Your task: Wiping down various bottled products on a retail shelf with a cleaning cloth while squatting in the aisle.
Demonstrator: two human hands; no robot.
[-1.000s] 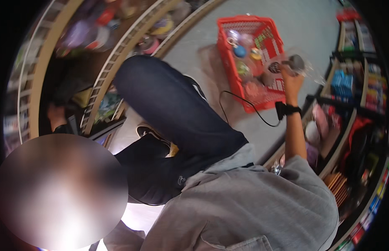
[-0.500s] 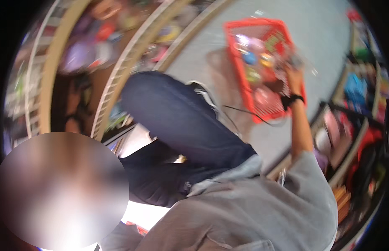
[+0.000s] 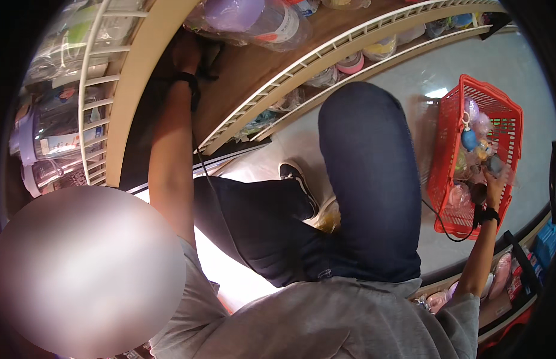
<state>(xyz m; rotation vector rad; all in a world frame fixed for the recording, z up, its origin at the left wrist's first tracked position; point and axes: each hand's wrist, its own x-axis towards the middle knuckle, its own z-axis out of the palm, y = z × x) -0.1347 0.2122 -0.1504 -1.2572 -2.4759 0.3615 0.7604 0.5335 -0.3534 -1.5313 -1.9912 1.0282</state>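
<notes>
My right hand [image 3: 495,186] is down at the near right part of a red plastic basket [image 3: 438,173] standing on the floor. Its fingers are bent around something I cannot make out; a greyish lump [image 3: 496,163] shows at the fingertips. A dark round piece [image 3: 478,193] sits beside that hand. Inside the basket lie a blue ball-shaped item [image 3: 468,140] with a ring on top, purple round items [image 3: 471,109] and a clear-wrapped pink item [image 3: 459,195]. My left hand [image 3: 186,55] reaches into a dark shelf space, its fingers lost in shadow.
White wire-railed shelves [image 3: 326,51] curve along the left and far side. Purple-and-clear plastic bottles [image 3: 284,29] stand on the shelf near my left hand. More shelves with wrapped goods [image 3: 502,275] run along the right. Thin black cables [image 3: 213,197] trail from both wrists.
The view has swung round, so the basket now appears farther right. My left arm has come into sight, stretched into the shelf. My right hand remains at the basket.
</notes>
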